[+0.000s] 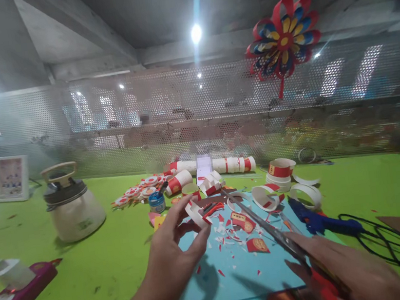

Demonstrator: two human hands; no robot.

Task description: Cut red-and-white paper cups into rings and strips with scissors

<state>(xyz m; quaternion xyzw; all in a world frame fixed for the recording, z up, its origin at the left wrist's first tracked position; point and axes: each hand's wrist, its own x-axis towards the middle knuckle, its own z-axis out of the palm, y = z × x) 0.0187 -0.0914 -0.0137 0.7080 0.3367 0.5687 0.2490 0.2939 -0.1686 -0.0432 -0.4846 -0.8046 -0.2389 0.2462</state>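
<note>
My left hand (178, 246) pinches a curved strip of white and red paper cup (194, 213) between thumb and fingers, above a light blue sheet (238, 275). Long scissors (265, 227) with red handles are gripped in my right hand (351, 265). Their blades point up and left, apart from the strip. Small red and white paper scraps (229, 234) lie scattered over the sheet. Two larger red pieces with gold print, one of them a cut piece (258, 245), lie among them. Cut cup rings (265, 198) stand at the sheet's far edge.
A blue glue gun (325, 222) with a looping black cord lies at right. Behind are stacked paper cups (280, 174), a paint jar (157, 202) and paper flowers (141, 189). At left are a kettle (73, 211) and a purple power strip (22, 294).
</note>
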